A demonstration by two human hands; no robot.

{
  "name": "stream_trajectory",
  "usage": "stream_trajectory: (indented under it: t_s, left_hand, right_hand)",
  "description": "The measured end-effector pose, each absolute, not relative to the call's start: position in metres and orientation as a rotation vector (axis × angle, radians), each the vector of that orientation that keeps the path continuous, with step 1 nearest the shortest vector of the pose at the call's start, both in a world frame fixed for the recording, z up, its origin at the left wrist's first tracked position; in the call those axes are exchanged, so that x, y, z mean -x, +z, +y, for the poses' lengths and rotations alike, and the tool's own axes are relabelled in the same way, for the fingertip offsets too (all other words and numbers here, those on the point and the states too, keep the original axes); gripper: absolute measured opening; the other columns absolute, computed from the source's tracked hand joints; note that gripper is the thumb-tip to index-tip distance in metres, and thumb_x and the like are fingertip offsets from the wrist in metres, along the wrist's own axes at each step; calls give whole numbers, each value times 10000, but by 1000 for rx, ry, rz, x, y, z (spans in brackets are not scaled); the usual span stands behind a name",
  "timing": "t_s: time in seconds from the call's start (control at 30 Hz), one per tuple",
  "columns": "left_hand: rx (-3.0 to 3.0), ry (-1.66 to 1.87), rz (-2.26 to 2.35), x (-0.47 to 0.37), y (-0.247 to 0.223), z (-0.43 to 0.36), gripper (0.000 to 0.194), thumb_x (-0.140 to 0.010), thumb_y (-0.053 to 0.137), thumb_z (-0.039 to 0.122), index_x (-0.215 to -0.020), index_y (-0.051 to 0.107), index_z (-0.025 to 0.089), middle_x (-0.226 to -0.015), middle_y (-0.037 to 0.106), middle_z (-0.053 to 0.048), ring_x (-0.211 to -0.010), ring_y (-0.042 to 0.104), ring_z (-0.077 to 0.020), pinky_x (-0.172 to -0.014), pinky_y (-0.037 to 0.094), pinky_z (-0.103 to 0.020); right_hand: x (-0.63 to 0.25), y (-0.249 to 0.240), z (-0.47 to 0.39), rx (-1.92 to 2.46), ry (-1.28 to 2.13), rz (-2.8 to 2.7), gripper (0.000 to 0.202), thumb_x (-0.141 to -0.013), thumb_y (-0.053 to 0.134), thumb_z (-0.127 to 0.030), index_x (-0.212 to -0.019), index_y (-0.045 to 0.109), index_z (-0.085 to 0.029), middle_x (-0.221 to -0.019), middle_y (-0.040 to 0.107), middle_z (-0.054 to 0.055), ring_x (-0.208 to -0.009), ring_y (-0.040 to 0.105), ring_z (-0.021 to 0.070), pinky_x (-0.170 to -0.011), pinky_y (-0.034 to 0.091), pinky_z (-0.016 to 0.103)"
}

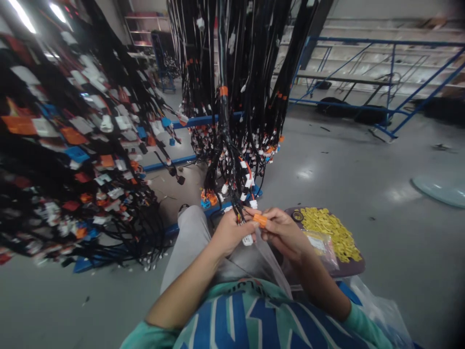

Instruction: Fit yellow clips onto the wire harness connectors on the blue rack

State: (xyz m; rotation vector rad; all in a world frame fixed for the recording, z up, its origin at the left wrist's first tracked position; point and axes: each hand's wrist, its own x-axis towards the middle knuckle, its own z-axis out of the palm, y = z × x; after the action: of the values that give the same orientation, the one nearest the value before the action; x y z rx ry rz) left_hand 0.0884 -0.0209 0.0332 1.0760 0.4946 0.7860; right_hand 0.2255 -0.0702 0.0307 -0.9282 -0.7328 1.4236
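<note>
In the head view, my left hand [229, 233] is closed around wires at the lower end of a hanging black wire harness [224, 121]. A white connector [247, 240] pokes out below its fingers. My right hand [285, 231] pinches an orange connector [260, 220] between thumb and fingers, close beside the left fingertips. Whether the left fingers also touch the orange connector I cannot tell. Just above both hands, several white connectors [249, 182] dangle from the harness branches, one on a red wire.
To my right, a dark tray [358, 269] holds a heap of small yellow parts [327, 230], a plastic bag [323, 247] and a black tape roll [298, 216]. Dense harness bundles [90, 145] hang at left. Blue frame bars [181, 160] run behind; a blue rack [390, 87] stands at right.
</note>
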Motion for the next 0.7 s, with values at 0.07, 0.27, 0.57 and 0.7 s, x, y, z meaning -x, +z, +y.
stream_trajectory:
  t_s: [0.07,0.27,0.57,0.7]
  left_hand:
    - [-1056,746,482,-88,34,-22,382,-599,744,365,-856,627,108,-598,625,-30,-454,543,-104,-446,396,-198]
    - [-910,578,449,-80,34,-23,374,-563,720,350,-817,630,92,-604,631,-63,-419,553,-134,-392,366,-210]
    - [-774,487,320,-68,30,-14,236,-554,672,250,-733,697,99,-628,669,-86,-581,644,-203,-608,492,-289]
    - [-732,460,286,-63,28,-13,200,-537,699,283,-658,680,124,-558,646,-69,-517,624,-206,-580,489,-306]
  right_hand:
    - [-231,24,-70,936,1441,-732,302,-560,789,-407,-669,604,-195,-576,588,-31,-454,515,83,-427,447,203]
    - [-253,8,-36,1129,1124,-750,343,-635,719,-447,-878,645,-215,-797,608,8,-665,566,108,-596,491,230]
    - [-223,35,24,965,1385,-1065,558,-643,626,-633,-1055,581,-259,-991,668,23,-864,627,180,-692,496,295]
    - [-215,36,33,925,1436,-1012,530,-608,685,-579,-992,594,-226,-884,675,8,-695,618,141,-580,473,245]
